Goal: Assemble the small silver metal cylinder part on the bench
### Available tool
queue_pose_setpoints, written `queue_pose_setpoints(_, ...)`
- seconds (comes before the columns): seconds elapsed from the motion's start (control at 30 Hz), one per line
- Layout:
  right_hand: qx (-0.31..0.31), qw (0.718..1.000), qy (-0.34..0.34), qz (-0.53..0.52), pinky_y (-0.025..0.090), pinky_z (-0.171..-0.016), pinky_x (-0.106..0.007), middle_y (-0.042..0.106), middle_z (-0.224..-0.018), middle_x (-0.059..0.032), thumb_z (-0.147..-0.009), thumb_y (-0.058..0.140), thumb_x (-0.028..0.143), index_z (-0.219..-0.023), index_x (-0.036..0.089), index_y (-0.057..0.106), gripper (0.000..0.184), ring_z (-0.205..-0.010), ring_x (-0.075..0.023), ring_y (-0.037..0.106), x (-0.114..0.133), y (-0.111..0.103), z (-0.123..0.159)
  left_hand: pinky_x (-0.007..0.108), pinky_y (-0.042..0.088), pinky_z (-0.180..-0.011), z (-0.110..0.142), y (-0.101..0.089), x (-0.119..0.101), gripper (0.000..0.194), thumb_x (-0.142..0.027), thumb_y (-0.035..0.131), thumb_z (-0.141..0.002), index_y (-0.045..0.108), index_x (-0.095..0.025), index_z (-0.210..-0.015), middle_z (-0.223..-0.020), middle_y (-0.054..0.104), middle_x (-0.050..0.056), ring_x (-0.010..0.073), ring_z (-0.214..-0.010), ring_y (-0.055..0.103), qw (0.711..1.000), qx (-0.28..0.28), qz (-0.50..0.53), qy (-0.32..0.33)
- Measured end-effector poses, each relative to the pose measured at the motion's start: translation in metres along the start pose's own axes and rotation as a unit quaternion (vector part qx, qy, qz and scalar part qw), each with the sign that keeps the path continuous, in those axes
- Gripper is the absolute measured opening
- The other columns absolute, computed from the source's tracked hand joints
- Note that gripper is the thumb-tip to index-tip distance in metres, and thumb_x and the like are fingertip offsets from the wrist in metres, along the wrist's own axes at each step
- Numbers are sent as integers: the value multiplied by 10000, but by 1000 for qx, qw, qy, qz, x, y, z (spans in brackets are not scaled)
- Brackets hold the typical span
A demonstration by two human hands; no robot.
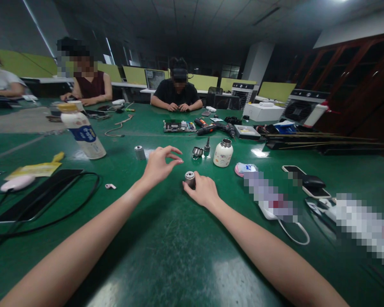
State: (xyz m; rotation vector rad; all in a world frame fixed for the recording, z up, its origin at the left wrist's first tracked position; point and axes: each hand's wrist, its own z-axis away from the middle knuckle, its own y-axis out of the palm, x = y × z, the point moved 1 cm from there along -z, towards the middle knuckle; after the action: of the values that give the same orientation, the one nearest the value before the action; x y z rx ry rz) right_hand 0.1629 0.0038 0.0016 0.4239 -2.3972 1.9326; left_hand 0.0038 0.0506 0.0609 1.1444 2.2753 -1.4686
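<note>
My right hand [204, 190] is wrapped around a small metal cylinder [189, 178] that stands upright on the green table; its top face shows small dark holes, like a motor's end. Up and to the left, my left hand [160, 164] hovers with thumb and fingers apart and nothing between them. Just left of that hand a second grey cylinder [140, 152] stands upright. Beyond the hands are a shiny metal cap [197, 152], a dark driver bit piece [207, 147] and a white lidless small bottle [223, 153].
On the left are a tilted-looking drink bottle [83, 134], a black tablet [41, 198] with a cable, and an earbud [110, 186]. Power drills [211, 128] and a circuit board [179, 126] lie farther back. To the right is a phone [294, 172]. Several people sit across the table.
</note>
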Motion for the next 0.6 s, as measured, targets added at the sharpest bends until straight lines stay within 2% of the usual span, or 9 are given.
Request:
queue_pose_setpoints(0.17,-8,1000,-5,0,443,-730,-306,707,-921,-95,-914,406,532,-1010,181,541,388,-854,-248,675,0,0,0,440,447,-893,-2,3,42,180,-290,730,-687,679,-236,-851,-752,760,18,290,-875,699,988,94,-24,-118)
queue_pose_setpoints(0.27,-10,1000,-5,1,444,-730,-305,707,-917,-93,-914,400,541,-1005,182,540,397,-851,-244,675,0,0,0,434,468,-882,0,10,58,196,-331,743,-658,683,-243,-824,-733,760,12,289,-872,706,984,116,-8,-137)
queue_pose_setpoints(0.47,-4,1000,-3,0,446,-735,-303,704,-930,-98,-915,406,541,-1003,184,531,388,-851,-241,675,-1,1,0,433,478,-891,-1,10,64,354,-412,781,-604,689,-256,-908,-832,770,28,298,-924,699,987,108,6,-119)
queue_pose_setpoints(0.6,-1,1000,-3,1,446,-731,-307,705,-928,-95,-916,401,542,-1001,188,529,386,-853,-243,675,-1,0,0,476,462,-910,1,9,58,260,-369,782,-623,695,-260,-843,-738,762,23,316,-907,699,987,93,-26,-129)
